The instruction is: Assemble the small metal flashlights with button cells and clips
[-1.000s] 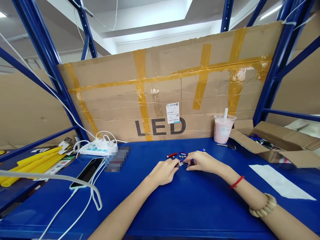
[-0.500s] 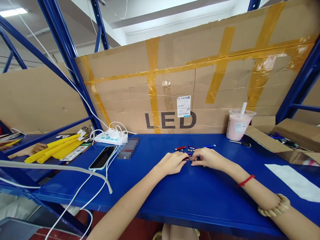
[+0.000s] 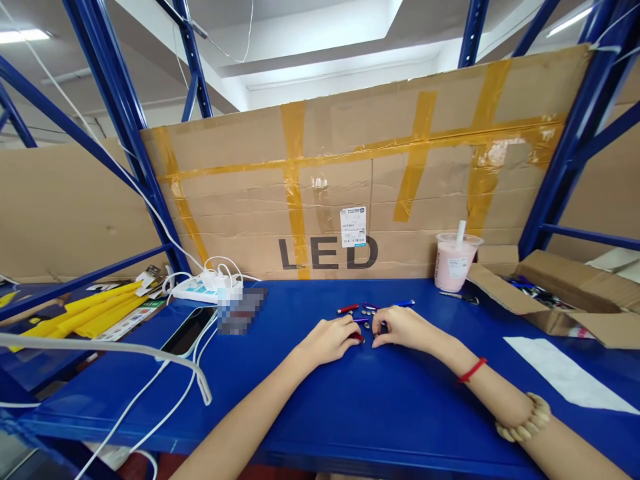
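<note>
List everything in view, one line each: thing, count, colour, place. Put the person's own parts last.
small pen-like lights: several, red, purple and blue, on the table by the fingertips
table: one, blue, under both hands
cardboard panel: one, brown with yellow tape, printed LED, upright behind the table
drink cup: one, pink with a straw, back right of the table
open carton: one, brown, right of the cup
paper sheet: one, white, right on the table
phone: one, dark, left on the table
power strip: one, white, behind the phone
yellow rolls: a few, far left
left hand: fingers on a red piece
right hand: fingertips among the small parts; red string and bead bracelet on that arm
</note>
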Tool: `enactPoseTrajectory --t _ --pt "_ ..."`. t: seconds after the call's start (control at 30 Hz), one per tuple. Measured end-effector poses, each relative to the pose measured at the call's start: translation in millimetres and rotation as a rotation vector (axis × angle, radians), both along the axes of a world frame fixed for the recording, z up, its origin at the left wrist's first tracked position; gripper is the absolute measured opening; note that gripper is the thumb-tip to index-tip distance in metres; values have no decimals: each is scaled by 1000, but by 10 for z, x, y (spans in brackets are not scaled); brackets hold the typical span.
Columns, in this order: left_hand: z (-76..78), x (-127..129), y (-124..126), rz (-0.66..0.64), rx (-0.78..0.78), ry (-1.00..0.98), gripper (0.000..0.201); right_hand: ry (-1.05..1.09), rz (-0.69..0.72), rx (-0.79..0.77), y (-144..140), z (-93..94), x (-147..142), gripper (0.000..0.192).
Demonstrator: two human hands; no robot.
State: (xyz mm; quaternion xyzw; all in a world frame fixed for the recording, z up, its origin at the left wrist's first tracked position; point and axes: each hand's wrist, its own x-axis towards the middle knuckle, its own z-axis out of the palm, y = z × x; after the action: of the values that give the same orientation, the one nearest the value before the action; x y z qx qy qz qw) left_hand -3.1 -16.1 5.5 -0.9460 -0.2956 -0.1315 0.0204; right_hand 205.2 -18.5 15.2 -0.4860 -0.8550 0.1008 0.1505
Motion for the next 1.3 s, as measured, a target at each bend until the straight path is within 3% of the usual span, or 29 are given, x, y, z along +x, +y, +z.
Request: enactPoseTrajectory --t 0.3,0.57,0.7,1.0,1.3 --pt "-29 26 -3 42 27 -63 19 87 31 18 11 -13 1 23" --pt "-23 47 1 185 115 -147 22 425 71 67 -24 4 -86 31" --pt "-21 47 -8 182 137 -160 21 538 86 130 -71 62 -122 33" --pt "-50 69 -7 124 171 -172 27 521 183 170 -72 59 -100 30" --pt "-81 67 40 188 201 -212 29 428 193 274 -18 54 -26 24"
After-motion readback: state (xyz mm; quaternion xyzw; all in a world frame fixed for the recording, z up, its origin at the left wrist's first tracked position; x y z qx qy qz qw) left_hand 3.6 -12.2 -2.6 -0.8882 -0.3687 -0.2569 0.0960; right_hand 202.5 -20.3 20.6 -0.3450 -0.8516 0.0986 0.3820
